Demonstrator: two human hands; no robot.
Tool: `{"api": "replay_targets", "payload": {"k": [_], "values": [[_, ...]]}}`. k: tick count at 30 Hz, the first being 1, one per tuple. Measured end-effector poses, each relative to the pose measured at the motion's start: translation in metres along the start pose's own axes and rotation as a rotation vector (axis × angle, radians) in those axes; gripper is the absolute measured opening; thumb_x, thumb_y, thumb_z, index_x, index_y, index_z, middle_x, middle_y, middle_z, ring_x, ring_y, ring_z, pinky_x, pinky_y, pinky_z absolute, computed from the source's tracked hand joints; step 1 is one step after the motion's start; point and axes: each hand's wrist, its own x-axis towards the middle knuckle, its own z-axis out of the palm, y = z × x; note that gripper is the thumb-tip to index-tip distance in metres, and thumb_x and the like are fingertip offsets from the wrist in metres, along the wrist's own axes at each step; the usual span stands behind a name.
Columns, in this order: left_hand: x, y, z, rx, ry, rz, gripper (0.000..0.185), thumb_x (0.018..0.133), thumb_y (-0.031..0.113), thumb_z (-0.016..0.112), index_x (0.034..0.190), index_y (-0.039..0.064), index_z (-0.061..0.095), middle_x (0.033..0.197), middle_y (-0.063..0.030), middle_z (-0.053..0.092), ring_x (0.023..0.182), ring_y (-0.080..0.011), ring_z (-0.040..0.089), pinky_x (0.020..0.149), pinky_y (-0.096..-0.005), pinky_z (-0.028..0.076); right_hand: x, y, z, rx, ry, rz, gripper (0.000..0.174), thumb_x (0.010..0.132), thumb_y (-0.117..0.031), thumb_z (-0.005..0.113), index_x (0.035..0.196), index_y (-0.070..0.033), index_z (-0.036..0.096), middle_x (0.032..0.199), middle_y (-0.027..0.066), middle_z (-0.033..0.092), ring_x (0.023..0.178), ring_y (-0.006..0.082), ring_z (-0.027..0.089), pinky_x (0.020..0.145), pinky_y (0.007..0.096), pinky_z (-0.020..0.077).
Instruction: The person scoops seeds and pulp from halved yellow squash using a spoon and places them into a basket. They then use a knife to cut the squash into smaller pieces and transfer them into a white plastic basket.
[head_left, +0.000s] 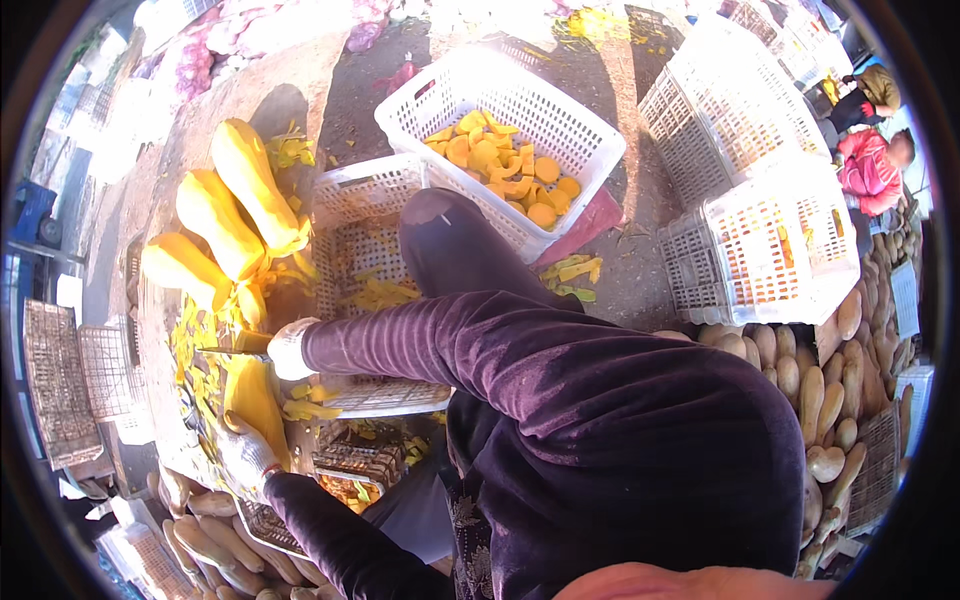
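My right hand (293, 349), in a white knit glove, is closed around a knife, its handle hidden in the fist. The knife blade (217, 350) points left, just above the near end of a peeled yellow squash (255, 397). Along that squash lies my left hand (246, 448), also gloved, gripping its lower left side. Whether the blade touches the flesh, I cannot tell. Beyond the knife rest several whole peeled squashes (221, 225), side by side. Yellow peel strips (196, 352) litter the work surface around them.
A white plastic crate (600, 142) holds cut squash pieces (487, 154). Beside my knee, another crate (367, 176) contains peel. Stacked crates (690, 247) stand at right, near piled unpeeled squashes (814, 397). More unpeeled squashes (214, 540) lie lower left. A person in red (870, 169) sits far right.
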Motion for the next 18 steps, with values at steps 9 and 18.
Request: {"api": "replay_targets", "payload": {"k": [9,18], "values": [[0.000,-0.003,0.006,-0.017,0.028,-0.051,0.043,0.107,0.039,0.048,0.130,0.009,0.066,0.112,-0.0193,0.073,0.097,-0.0391,0.071,0.083,-0.0468,0.056,0.008,-0.006,0.011,-0.071,0.089,-0.021,0.032,0.092,-0.019,0.058,0.111,-0.002,0.077,0.104,0.0182,0.076,0.095,0.0350,0.075,0.081,0.0528,0.0589],[-0.013,0.008,-0.007,0.075,0.231,0.029,0.033,0.100,0.038,0.058,0.112,0.008,0.065,0.087,-0.0177,0.067,0.076,-0.0375,0.067,0.068,-0.0478,0.054,0.008,0.023,-0.016,0.714,-0.132,0.087,0.029,0.096,-0.028,0.061,0.087,-0.002,0.065,0.069,0.0099,0.061,0.054,0.0230,0.058,0.048,0.0403,0.0466]]}}
